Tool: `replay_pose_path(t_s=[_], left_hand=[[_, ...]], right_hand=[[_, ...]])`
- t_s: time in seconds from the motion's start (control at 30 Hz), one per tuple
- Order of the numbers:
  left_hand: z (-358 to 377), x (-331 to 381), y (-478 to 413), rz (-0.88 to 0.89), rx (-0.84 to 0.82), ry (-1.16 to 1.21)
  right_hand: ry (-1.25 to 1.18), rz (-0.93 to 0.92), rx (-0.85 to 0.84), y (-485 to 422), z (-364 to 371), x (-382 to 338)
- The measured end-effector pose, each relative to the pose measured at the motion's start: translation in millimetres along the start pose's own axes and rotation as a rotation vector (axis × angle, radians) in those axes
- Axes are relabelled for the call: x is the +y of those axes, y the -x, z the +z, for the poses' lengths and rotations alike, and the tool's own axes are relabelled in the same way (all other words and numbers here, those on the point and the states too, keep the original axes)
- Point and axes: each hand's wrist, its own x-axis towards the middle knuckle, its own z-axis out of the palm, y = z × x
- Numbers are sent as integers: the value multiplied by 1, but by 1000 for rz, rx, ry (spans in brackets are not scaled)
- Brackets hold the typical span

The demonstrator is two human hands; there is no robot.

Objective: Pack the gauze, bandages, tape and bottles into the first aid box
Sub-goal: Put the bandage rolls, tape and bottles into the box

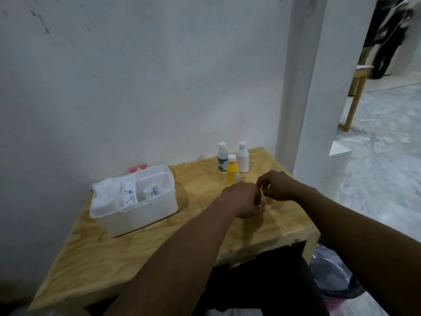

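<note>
1. Three bottles stand upright outside the first aid box (145,208): yellow bottle (232,171), white bottle (243,158), green-labelled bottle (222,158), clustered at the table's (136,254) far edge.
2. Both hands meet just before them; left hand (242,199) and right hand (276,185) curl around something small and hidden, so I cannot tell the grip.
3. Reaching forward carelessly could topple the yellow bottle into its neighbours.

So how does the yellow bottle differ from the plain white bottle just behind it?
The yellow bottle has a yellow body, while the white bottle is white all over. The yellow bottle is shorter; the white bottle stands taller. The yellow bottle stands nearer the hands, with the white bottle behind it, closer to the wall. Both stand upright on the table, have pale caps, and are outside the box.
</note>
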Motion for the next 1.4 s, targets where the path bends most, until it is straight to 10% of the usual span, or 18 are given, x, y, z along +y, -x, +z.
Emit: replay_pose_path(t_s=[0.67, 0.93, 1.4], left_hand=[[-41, -33, 28, 18, 253, -12], [-141, -136, 101, -182, 604, -8], [-145, -271, 162, -446, 530, 47]], right_hand=[[96, -14, 22, -13, 0, -2], [31, -286, 33, -14, -46, -126], [-26, -552, 27, -71, 31, -293]])
